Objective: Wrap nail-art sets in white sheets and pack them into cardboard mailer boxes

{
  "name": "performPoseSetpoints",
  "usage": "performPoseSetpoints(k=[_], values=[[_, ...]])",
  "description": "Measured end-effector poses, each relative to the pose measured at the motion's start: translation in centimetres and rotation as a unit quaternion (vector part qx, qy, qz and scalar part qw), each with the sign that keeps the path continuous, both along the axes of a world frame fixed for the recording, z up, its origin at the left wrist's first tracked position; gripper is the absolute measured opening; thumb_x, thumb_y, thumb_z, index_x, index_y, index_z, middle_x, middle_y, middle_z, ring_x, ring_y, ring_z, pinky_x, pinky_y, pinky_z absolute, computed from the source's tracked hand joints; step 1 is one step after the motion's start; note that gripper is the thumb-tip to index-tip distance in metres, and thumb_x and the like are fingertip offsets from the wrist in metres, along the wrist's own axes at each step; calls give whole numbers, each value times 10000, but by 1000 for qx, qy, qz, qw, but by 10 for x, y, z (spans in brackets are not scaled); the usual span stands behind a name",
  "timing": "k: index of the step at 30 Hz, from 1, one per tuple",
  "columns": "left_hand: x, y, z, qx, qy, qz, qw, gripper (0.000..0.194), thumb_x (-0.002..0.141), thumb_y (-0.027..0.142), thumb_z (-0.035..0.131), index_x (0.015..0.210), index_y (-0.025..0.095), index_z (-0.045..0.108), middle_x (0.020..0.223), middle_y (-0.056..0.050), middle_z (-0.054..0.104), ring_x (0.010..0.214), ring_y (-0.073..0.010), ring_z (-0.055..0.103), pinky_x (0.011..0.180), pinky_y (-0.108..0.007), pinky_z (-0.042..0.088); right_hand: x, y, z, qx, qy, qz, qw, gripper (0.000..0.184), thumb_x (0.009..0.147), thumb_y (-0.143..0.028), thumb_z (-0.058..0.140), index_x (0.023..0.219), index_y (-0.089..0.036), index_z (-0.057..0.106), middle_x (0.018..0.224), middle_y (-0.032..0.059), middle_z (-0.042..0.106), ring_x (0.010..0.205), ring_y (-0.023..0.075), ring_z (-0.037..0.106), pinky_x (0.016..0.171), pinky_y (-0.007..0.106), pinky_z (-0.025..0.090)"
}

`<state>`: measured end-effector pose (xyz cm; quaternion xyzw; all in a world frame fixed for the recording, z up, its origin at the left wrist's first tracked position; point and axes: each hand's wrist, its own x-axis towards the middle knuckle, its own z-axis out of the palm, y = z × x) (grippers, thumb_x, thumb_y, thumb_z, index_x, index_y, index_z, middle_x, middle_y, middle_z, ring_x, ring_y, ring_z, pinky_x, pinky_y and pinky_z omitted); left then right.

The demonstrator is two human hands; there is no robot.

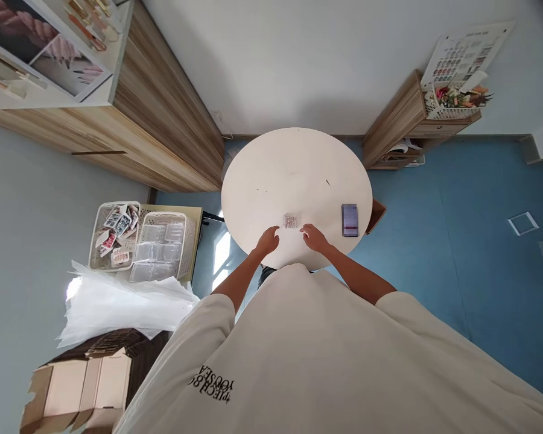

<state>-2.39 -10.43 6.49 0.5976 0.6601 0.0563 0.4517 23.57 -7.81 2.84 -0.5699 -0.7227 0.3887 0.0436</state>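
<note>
A small clear plastic case with pinkish pieces inside, perhaps false nails, lies on the round white table between my two hands. To its left, my left hand has its thumb and fingers drawn together near the case. On the other side, my right hand is pinched in a similar way, its fingertips just right of the case. A faint see-through layer seems to lie around the case, but its edges are too pale to make out. Whatever is between the fingertips is too small to name.
A phone lies on the table's right side. At left, one basket holds small packs, another basket clear boxes. White sheets and cardboard boxes are below. Wooden cabinets and a shelf flank the table.
</note>
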Motion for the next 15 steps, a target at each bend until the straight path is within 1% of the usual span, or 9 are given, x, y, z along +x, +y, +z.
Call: performPoseSetpoints(k=[2, 5, 11, 15], values=[[1, -11, 1, 6, -2, 20, 1000, 561, 1009, 191, 441, 1568, 174, 492, 1642, -136, 514, 1531, -286, 472, 1270, -479, 395, 1, 2, 1, 2, 14, 14, 1000, 389, 970, -95, 474, 1239, -232, 718, 1446, 94, 634, 1189, 226, 672, 975, 362, 564], [0, -27, 2, 13, -4, 54, 998, 560, 1011, 205, 451, 1569, 182, 495, 1629, -131, 529, 1508, -279, 500, 1263, -470, 413, -8, 8, 3, 6, 40, 42, 998, 374, 973, -99, 470, 1225, -224, 716, 1392, 93, 661, 1142, 218, 681, 956, 349, 566], [-16, -50, 13, 31, 8, 103, 994, 544, 1017, 201, 472, 1559, 194, 511, 1601, -126, 560, 1471, -272, 541, 1256, -472, 433, -41, 18, 8, 4, 67, 85, 994, 351, 980, -112, 481, 1219, -208, 719, 1367, 100, 682, 1101, 218, 701, 957, 360, 574], [-29, -59, 23, 45, 11, 130, 990, 522, 1035, 208, 459, 1553, 182, 514, 1597, -127, 563, 1477, -268, 536, 1247, -450, 445, -62, 20, 17, 6, 71, 111, 991, 355, 984, -115, 487, 1231, -210, 724, 1357, 102, 692, 1108, 214, 707, 978, 373, 580]])
